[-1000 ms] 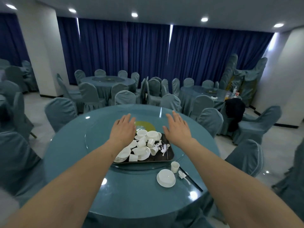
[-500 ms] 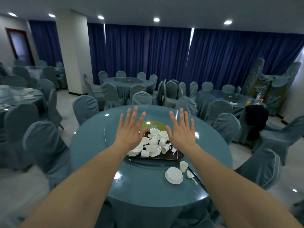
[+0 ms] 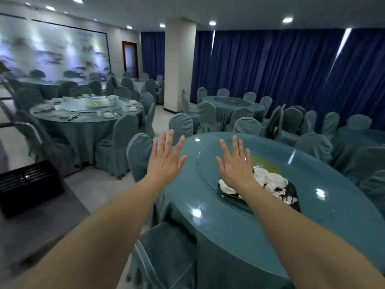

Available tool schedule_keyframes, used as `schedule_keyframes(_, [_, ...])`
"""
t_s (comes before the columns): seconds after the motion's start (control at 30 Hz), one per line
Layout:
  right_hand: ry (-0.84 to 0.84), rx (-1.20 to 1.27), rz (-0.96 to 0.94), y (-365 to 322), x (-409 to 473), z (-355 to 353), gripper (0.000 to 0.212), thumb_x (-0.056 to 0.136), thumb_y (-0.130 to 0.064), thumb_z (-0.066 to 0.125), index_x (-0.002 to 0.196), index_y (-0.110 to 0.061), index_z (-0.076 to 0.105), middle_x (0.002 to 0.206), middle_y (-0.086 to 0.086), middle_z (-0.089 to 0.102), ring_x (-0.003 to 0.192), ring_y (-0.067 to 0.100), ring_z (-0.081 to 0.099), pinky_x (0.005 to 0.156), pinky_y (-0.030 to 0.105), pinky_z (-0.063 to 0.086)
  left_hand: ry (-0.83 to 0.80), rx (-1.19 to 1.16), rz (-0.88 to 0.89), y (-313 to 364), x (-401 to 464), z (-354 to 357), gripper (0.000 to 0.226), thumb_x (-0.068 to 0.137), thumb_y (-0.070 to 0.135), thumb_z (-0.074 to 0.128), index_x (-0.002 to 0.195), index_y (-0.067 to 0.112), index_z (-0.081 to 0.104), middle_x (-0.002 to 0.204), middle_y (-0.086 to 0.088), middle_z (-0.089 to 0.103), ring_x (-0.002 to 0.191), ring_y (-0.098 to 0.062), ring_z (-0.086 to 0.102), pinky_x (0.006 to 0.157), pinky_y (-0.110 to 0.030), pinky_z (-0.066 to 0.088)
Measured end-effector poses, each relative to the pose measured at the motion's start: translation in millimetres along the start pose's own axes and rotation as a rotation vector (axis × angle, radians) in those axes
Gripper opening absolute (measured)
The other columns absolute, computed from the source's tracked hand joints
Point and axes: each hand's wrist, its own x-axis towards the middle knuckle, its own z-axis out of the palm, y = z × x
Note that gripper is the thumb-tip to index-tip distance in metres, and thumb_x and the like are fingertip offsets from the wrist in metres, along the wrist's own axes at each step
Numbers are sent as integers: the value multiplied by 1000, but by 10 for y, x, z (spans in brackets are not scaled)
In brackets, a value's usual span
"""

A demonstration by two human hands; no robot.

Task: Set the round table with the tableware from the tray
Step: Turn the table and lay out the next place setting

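The round table [image 3: 218, 222] with a teal cloth and glass top lies at the right. On its glass turntable [image 3: 206, 163] sits a dark tray [image 3: 292, 191] piled with white cups, bowls and plates [image 3: 273, 178]. My right hand [image 3: 234, 165] is raised with fingers spread, in front of the tray's left end, and my right forearm hides part of the tray. My left hand [image 3: 165, 159] is also raised with spread fingers, over the table's left edge. Neither hand holds anything.
A covered chair [image 3: 166, 255] stands at the table's near left edge and another [image 3: 139, 155] behind my left hand. A set round table [image 3: 83, 115] is at the left, a black crate [image 3: 27, 186] on a grey surface at the near left. More tables, chairs and blue curtains fill the back.
The view has swung to the left, so the table and tray now sit at the right. Both hands stay raised with fingers spread. The placed plate, cup and chopsticks have left the view.
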Motion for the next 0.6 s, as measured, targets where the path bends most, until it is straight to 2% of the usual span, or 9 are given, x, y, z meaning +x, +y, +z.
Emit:
schedule_keyframes(0.33, [-93,159,-225,-2004,443,483,62,106,-52,16,162,-34,-4,170,10,-14,157,27,-13,126,53,1,-37,121,-246,-1880,-575,-263,65,100,59,8,156,33,-12,163,-6,-22,151,-30,-15,123,-52,1])
schedule_keyframes(0.47, [-133,195,-305,-2794,539,690,63,104,-53,17,161,-34,-3,170,11,-10,157,28,-10,126,54,6,-45,165,-319,-2544,-818,-297,65,100,59,11,156,33,-11,164,-6,-21,151,-29,-14,123,-51,1])
schedule_keyframes(0.6, [-163,237,-365,-3528,622,859,63,105,-54,18,161,-36,-6,170,10,-14,157,27,-13,126,54,5,-40,192,-397,-3140,-1042,-357,66,100,59,12,156,33,-11,164,-6,-20,151,-29,-15,123,-51,1])
